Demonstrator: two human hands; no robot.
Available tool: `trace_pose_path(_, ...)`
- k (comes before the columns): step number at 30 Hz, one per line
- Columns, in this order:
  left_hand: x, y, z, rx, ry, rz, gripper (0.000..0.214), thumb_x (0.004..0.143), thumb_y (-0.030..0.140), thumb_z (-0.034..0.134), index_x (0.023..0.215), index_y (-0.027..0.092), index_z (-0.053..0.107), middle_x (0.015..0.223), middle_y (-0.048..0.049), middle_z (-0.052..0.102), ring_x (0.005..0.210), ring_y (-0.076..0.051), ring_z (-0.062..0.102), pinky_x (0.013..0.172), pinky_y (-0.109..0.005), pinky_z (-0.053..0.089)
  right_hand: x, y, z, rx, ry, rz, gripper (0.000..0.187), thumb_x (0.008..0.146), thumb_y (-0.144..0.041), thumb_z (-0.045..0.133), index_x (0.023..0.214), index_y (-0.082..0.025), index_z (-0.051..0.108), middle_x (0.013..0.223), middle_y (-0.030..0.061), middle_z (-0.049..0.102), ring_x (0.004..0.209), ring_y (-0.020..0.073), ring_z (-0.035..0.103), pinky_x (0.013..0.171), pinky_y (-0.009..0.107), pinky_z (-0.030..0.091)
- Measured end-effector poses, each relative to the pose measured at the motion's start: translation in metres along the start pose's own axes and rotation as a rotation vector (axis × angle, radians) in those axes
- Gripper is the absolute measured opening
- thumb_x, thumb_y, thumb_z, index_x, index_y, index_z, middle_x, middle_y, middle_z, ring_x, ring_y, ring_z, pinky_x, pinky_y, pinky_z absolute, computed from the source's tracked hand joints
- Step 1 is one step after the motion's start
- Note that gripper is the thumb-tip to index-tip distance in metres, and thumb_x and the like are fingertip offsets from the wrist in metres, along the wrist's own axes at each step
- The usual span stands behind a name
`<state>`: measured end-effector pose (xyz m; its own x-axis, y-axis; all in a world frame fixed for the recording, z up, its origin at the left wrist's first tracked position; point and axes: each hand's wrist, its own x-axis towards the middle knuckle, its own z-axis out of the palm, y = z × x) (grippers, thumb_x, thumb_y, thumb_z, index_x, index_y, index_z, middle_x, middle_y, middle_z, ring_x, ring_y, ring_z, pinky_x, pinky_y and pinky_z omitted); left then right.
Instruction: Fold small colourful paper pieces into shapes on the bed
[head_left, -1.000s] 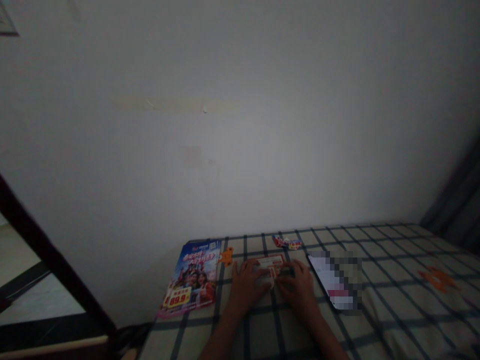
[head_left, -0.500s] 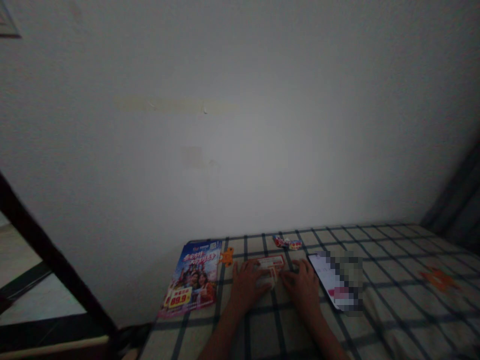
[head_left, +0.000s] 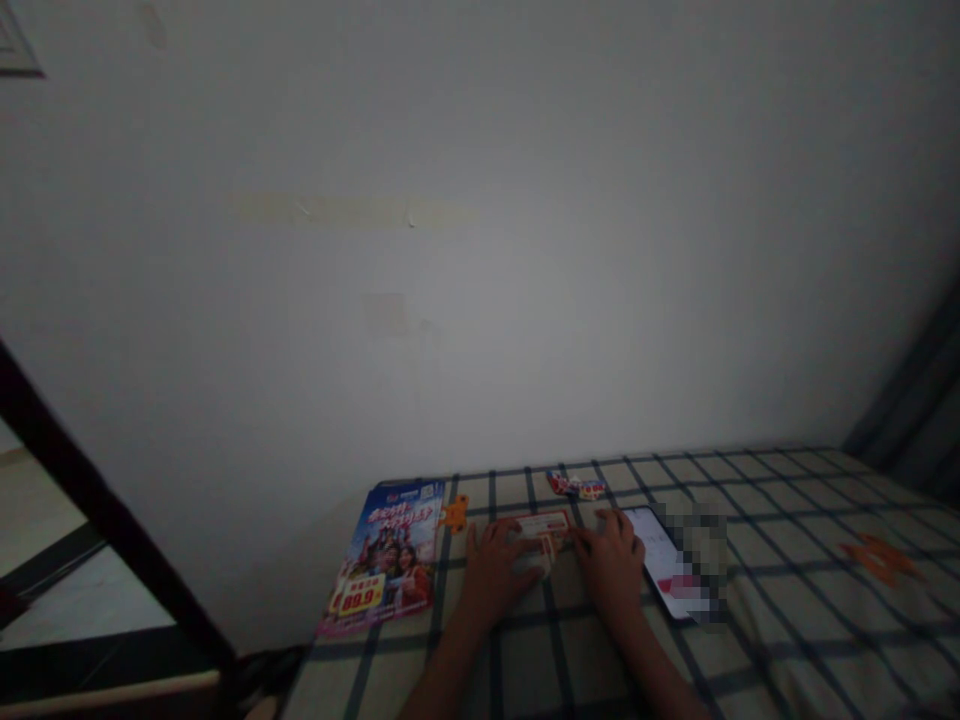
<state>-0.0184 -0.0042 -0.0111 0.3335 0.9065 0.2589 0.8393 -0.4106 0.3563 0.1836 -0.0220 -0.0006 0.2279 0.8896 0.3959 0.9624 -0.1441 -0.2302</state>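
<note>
A small printed paper slip with a red border lies on the checked cloth between my two hands, its lower part folded or overlapped by an orange-and-white piece. My left hand rests on its left side, fingers spread and laid flat. At the slip's right edge, my right hand has its fingers bent and its thumb side against the paper, closed on that edge as far as the dim picture shows. Part of the slip is hidden under my left fingers. Just right of my right hand is a phone with a lit screen, partly pixelated.
A colourful flyer lies at the left edge of the checked cloth. Beyond my hands is a crumpled printed scrap. A pale wall stands behind, and a dark diagonal bar is at the left.
My right hand has shifted slightly right and up along the paper slip's edge, near the phone's left side. My left hand stays in place on the slip.
</note>
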Motion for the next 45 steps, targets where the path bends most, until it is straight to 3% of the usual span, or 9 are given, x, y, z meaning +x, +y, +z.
trace_pose_path(7,0.0,-0.002,0.003,-0.005,0.02,0.012,0.041,0.08,0.057,0.072,0.12,0.054,0.063,0.135,0.003,0.057,0.128,-0.027,0.047,0.116,-0.068,0.01,0.001,0.004,0.01,0.029,0.033,-0.007,0.022,0.092,-0.033,0.057,0.105,-0.037,0.075,0.135,0.0078,0.054,0.135,0.0337,0.034,0.1,0.048,0.035)
trace_pose_path(13,-0.001,-0.002,0.002,0.006,0.023,0.019,0.04,0.082,0.055,0.07,0.122,0.052,0.063,0.137,0.0016,0.056,0.128,-0.028,0.046,0.117,-0.067,0.009,0.006,0.013,0.017,0.157,0.015,-0.096,0.024,0.094,-0.035,0.053,0.105,-0.034,0.075,0.13,0.0074,0.056,0.126,0.0278,0.043,0.098,0.04,0.04)
trace_pose_path(23,-0.001,-0.001,0.0,-0.001,0.002,0.013,0.04,0.082,0.056,0.07,0.121,0.055,0.062,0.138,0.0037,0.055,0.128,-0.027,0.046,0.117,-0.067,0.01,0.002,0.004,0.005,0.136,-0.01,-0.021,0.021,0.088,-0.045,0.06,0.09,-0.034,0.078,0.12,0.0078,0.059,0.127,0.0316,0.042,0.093,0.041,0.042)
trace_pose_path(28,-0.001,-0.002,0.002,-0.019,0.017,0.026,0.04,0.082,0.056,0.069,0.121,0.055,0.062,0.136,0.0036,0.056,0.128,-0.028,0.046,0.116,-0.069,0.008,-0.001,-0.001,0.003,0.126,-0.037,-0.023,0.018,0.084,-0.044,0.066,0.094,-0.035,0.077,0.123,0.0069,0.059,0.13,0.0313,0.04,0.099,0.043,0.039)
trace_pose_path(40,-0.002,-0.002,-0.001,-0.027,0.01,0.021,0.037,0.085,0.06,0.064,0.121,0.054,0.062,0.136,0.0021,0.056,0.129,-0.027,0.046,0.116,-0.068,0.009,-0.014,-0.011,-0.017,0.099,-0.151,-0.036,0.041,0.081,-0.048,0.062,0.117,-0.031,0.068,0.137,0.0096,0.054,0.139,0.0332,0.033,0.105,0.05,0.033)
trace_pose_path(45,-0.002,-0.002,-0.002,-0.02,0.0,0.025,0.034,0.089,0.057,0.061,0.122,0.052,0.063,0.137,0.0016,0.055,0.129,-0.027,0.046,0.117,-0.067,0.009,-0.016,-0.011,-0.011,0.073,-0.209,-0.035,0.056,0.074,-0.051,0.066,0.125,-0.029,0.063,0.143,0.0116,0.049,0.142,0.0348,0.03,0.107,0.051,0.03)
